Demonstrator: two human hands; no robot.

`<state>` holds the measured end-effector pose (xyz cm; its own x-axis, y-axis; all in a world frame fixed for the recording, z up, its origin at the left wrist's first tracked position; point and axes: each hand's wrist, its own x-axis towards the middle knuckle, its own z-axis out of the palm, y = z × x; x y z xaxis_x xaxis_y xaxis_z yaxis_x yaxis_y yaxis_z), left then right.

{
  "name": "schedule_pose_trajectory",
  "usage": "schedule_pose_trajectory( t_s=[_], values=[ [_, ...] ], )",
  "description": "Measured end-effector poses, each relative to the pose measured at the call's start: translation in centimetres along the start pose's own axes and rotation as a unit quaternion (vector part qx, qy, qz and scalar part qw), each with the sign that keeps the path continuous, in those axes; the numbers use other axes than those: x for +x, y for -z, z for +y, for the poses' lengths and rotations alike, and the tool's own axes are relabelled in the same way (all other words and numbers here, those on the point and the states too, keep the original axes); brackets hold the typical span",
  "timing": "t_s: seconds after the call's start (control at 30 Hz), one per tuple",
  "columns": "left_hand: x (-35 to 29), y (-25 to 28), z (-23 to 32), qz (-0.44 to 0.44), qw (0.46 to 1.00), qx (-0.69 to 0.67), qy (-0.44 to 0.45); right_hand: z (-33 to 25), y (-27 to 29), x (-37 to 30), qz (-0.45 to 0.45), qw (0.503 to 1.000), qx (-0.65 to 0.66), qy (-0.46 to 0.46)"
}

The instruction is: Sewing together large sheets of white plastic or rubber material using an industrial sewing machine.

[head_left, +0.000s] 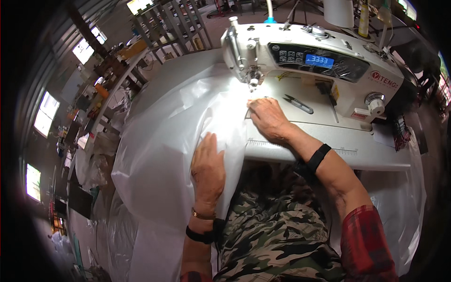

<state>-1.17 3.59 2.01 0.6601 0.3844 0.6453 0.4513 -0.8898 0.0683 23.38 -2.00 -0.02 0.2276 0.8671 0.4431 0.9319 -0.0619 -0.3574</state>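
Observation:
A large, shiny, translucent white sheet (155,145) drapes over the left part of the sewing table and hangs down beside my lap. My left hand (208,167) lies flat on it, fingers stretched toward the machine. Just in front of the presser foot (253,84), my right hand (270,118) has its fingers curled closed on the sheet's right edge. The white sewing machine (258,35) stands beyond both hands, its lamp shining brightly on the needle area. Glare hides exactly how the sheet lies under the foot.
Small thread snips (299,104) rest on the machine bed, right of my right hand. A handwheel knob (375,103) sits at the machine's right end. Along the table's front edge runs a printed ruler (345,151). Cluttered shelving (105,101) stands at the far left.

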Motion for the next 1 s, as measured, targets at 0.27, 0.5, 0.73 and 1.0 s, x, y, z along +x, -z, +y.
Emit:
schedule_pose_trajectory(
  t_s=[0.27,0.5,0.73,1.0],
  values=[
    [-1.5,-1.3,-9.5,-0.066,0.979,-0.153,0.112,-4.0,0.8,-2.8,0.167,0.975,0.014,0.144],
    [-0.6,-1.5,-12.3,-0.121,0.972,-0.188,0.078,-15.4,-3.9,-10.3,-0.126,0.966,0.0,0.227],
    [-0.5,-1.6,-12.2,-0.126,0.962,-0.217,0.106,-20.3,-8.8,-9.1,-0.38,0.888,-0.051,0.252],
    [-0.5,-2.0,-12.2,-0.121,0.963,-0.219,0.099,-20.5,-10.8,-9.1,-0.358,0.91,-0.055,0.2]
  ],
)
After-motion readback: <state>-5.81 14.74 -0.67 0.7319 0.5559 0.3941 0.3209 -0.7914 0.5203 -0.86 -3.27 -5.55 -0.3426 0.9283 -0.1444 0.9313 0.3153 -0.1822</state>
